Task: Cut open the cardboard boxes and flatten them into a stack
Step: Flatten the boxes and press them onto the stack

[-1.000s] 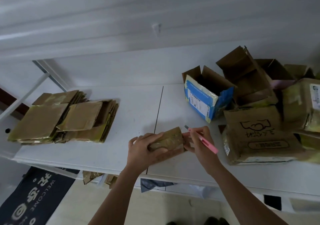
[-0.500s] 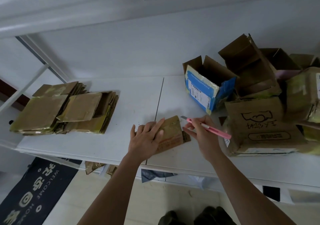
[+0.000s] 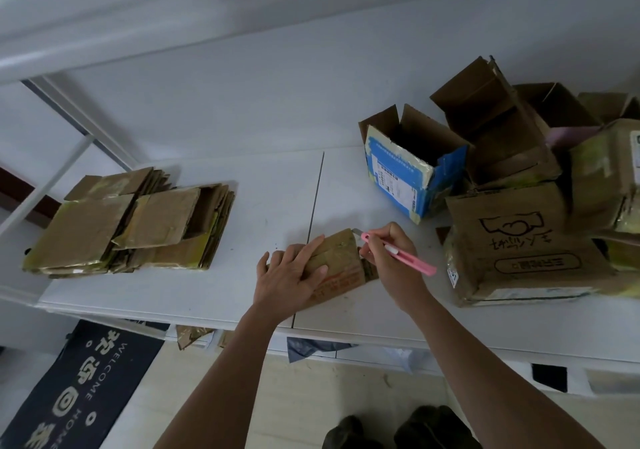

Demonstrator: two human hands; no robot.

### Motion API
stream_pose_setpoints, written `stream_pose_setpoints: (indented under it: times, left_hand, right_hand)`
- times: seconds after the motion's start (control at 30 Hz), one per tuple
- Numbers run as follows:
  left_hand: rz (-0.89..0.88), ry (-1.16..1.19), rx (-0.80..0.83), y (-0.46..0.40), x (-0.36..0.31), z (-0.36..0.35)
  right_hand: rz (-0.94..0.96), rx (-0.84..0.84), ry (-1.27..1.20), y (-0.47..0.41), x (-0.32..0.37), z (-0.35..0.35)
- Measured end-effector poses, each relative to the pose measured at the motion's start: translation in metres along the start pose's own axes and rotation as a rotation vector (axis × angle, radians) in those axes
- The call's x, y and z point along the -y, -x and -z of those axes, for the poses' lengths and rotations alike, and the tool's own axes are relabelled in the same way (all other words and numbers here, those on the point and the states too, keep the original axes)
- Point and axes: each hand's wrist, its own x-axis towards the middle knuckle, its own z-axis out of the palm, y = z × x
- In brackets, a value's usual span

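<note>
Head camera shows the left hand (image 3: 289, 279) pressing flat, with straight fingers, on a small cardboard box (image 3: 341, 267) near the front edge of the white desk (image 3: 270, 199). The right hand (image 3: 389, 258) grips a pink cutter (image 3: 398, 254), its blade at the box's far corner. A flattened stack (image 3: 131, 227) lies at the left, unopened boxes (image 3: 519, 241) at the right.

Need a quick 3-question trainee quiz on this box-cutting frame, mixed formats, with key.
1. True or false: the left hand lies flat on the small box.
2. The right hand holds: A) scissors B) a pink cutter C) tape
3. Fill in: the flattened stack lies to the ____ of the small box.

Key: 1 true; 2 B; 3 left
</note>
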Motion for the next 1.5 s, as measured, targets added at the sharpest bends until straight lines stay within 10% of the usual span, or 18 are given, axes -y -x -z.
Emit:
stream_pose_setpoints:
  times: [1.5]
  left_hand:
    - [-0.028,0.054,-0.056,-0.002,0.002,-0.003]
  right_hand:
    - [-0.020,0.085,0.034,0.021,-0.003,0.013]
